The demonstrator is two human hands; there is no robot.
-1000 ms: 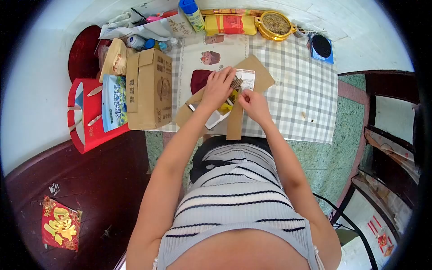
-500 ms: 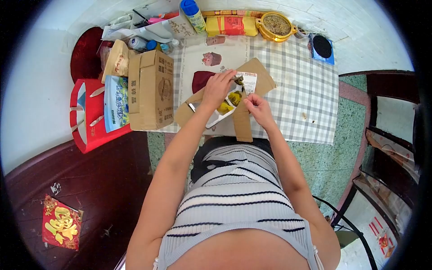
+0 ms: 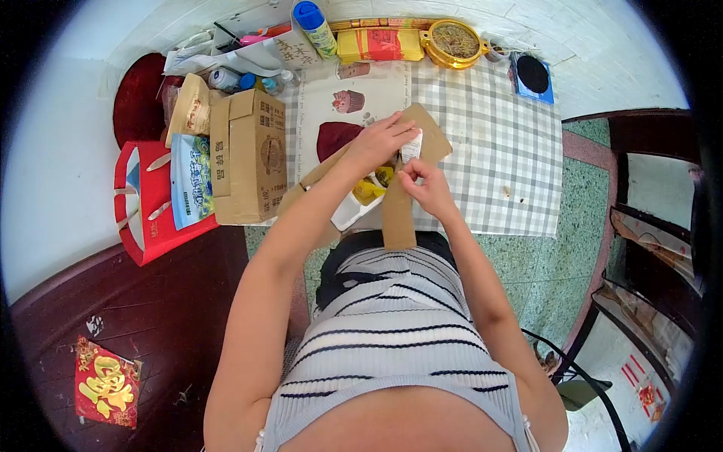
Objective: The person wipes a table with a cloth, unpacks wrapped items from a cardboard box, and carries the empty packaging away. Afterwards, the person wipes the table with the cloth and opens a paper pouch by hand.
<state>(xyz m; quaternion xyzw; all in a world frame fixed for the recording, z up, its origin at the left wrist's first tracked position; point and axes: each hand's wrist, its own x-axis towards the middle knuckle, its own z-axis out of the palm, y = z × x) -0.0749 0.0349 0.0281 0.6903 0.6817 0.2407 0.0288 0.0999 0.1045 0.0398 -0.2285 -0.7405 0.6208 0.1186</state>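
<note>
The left hand (image 3: 382, 143) is lying across the open cardboard box (image 3: 399, 215) on the tabletop (image 3: 489, 158), fingers extended; the right hand (image 3: 429, 188) is curling beside it, whether pinching anything unclear.

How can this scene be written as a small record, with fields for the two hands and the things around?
left hand: laid over opened cardboard packaging
right hand: curled, near a white printed surface; grip unclear
in packaging: yellow items, white tray-like piece
table cover: checked cloth
table left: brown carton
table back: yellow packet, gold bowl
</note>
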